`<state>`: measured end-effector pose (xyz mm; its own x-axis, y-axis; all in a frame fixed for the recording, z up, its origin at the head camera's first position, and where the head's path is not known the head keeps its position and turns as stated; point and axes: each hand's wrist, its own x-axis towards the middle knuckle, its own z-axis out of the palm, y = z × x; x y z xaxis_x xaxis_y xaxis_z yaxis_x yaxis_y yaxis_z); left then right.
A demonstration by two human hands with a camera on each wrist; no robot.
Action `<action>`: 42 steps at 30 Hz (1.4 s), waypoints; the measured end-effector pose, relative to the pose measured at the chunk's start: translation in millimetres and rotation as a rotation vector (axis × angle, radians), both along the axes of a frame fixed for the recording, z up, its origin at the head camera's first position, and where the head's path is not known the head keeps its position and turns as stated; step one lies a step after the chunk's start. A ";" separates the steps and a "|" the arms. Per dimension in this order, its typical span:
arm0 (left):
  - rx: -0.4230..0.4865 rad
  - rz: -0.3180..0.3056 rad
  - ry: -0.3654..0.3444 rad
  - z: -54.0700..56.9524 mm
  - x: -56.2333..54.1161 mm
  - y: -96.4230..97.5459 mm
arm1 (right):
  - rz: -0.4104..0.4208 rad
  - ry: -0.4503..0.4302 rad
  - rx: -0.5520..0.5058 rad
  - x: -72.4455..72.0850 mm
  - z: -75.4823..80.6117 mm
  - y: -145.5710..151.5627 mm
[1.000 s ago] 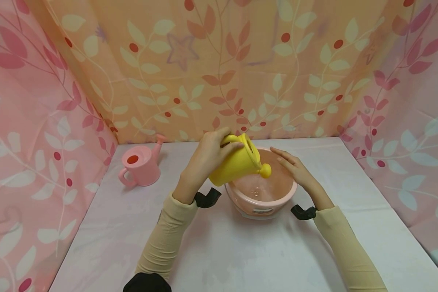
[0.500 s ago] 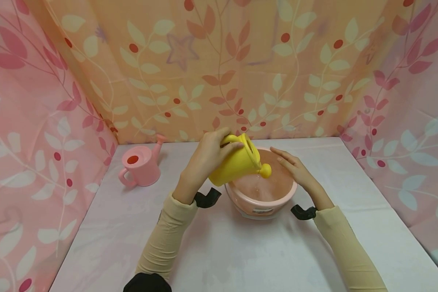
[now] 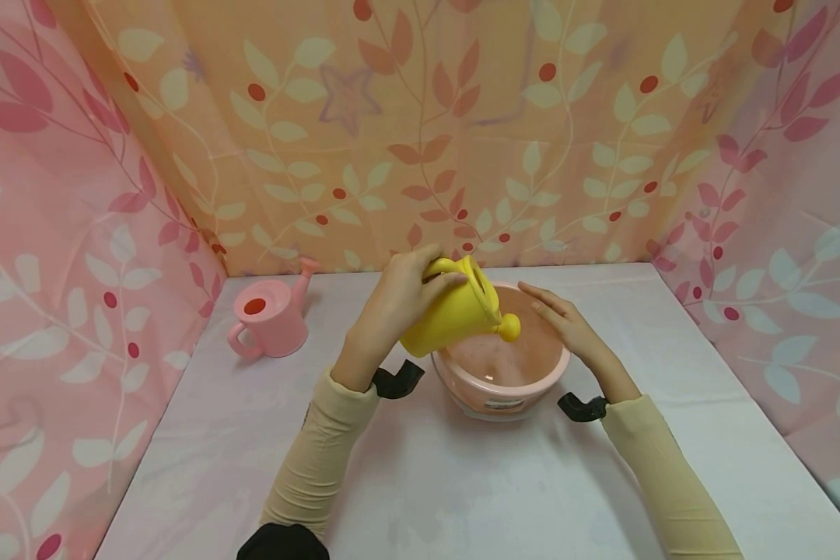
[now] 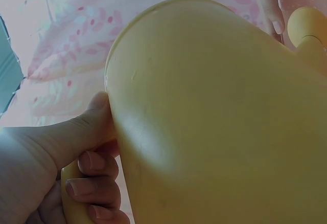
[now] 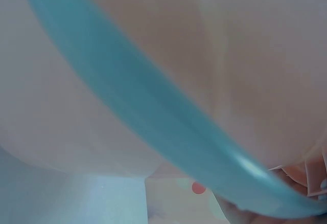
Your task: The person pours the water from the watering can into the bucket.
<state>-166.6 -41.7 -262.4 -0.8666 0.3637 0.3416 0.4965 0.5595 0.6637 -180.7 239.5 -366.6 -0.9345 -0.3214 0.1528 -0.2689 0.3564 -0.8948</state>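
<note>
My left hand (image 3: pixel 400 297) grips the handle of a yellow watering can (image 3: pixel 449 317), its thumb at the can's upper edge. Tilted to the right, the can has its round spout head (image 3: pixel 509 327) over a pink bowl (image 3: pixel 502 392). Wet spots glint on the bowl's inner floor. In the left wrist view the can's body (image 4: pixel 204 106) fills most of the picture, with fingers curled round the handle. My right hand (image 3: pixel 572 325) holds the bowl's far right rim between its digits. The rim (image 5: pixel 138 98) runs diagonally across the right wrist view, hiding much of that hand.
A pink watering can (image 3: pixel 273 319) stands upright at the back left, spout toward the back. Everything rests on a white-covered table (image 3: pixel 462 482). Patterned curtains (image 3: pixel 420 140) close off the back and both sides. Black wrist mounts (image 3: pixel 399 381) stick out beside both hands.
Both hands, the yellow can and the bowl hold their places. Only the small bright splash spots inside the bowl shift and shrink between frames.
</note>
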 end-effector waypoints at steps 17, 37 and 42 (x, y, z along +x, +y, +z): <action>0.012 -0.005 0.003 -0.6 0.4 -0.9 | -0.008 0.001 0.010 -0.6 -1.8 0.5; 0.039 0.011 0.043 -5.1 -1.2 -7.4 | -0.006 -0.005 0.010 -1.9 -1.7 1.9; 0.036 0.015 0.058 -5.8 -0.9 -9.1 | -0.005 -0.005 0.016 -1.2 -1.1 1.7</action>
